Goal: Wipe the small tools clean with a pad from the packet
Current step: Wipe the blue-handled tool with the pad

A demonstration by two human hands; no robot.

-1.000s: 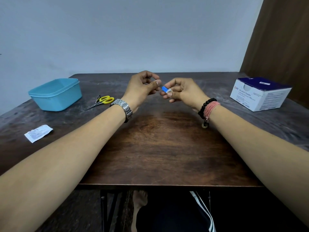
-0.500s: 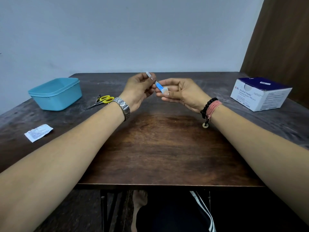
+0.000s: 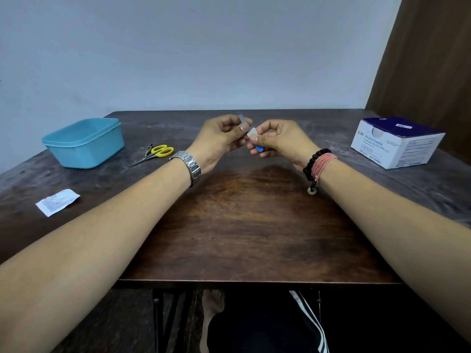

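Note:
Both hands are raised over the middle of the dark wooden table (image 3: pixel 254 225). My left hand (image 3: pixel 219 141) pinches the grey metal end of a small blue-handled tool (image 3: pixel 243 121), which sticks up past its fingers. My right hand (image 3: pixel 280 141) pinches a white pad (image 3: pixel 252 132) round the tool's middle. The blue end (image 3: pixel 259 148) pokes out below my right fingers. Yellow-handled small scissors (image 3: pixel 159 152) lie on the table to the left, beside another small dark tool (image 3: pixel 149 148).
A light blue plastic tub (image 3: pixel 84 143) stands at the far left. A torn white packet (image 3: pixel 57 202) lies near the left edge. A white and navy box of alcohol swabs (image 3: pixel 397 143) sits at the right. A wall runs behind the table.
The tool has tilted more upright. My right hand has slid the pad along it toward my left fingers, so the blue end now shows below my right fingers.

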